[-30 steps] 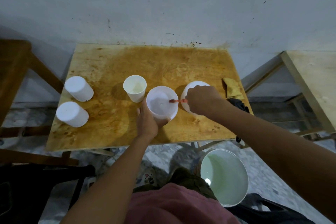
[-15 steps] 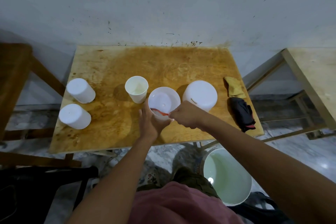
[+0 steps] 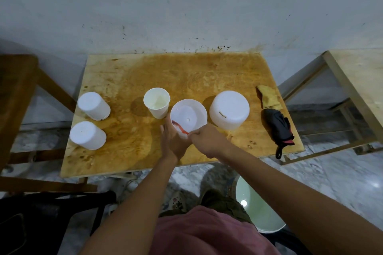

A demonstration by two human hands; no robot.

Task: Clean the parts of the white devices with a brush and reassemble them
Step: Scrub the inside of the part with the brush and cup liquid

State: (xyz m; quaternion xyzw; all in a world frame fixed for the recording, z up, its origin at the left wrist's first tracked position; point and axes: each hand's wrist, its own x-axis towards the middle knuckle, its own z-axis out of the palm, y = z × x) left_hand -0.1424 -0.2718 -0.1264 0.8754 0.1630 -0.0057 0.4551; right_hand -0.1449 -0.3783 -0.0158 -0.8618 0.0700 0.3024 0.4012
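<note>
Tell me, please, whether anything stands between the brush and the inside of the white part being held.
Nothing visible does. The right hand holds the red brush, and its head already lies inside the open white part, which the left hand grips at its near side.

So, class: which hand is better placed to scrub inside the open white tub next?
Right. The right hand grips the red brush, whose head sits inside the white tub. The left hand is wrapped round the tub's near side, steadying it.
</note>
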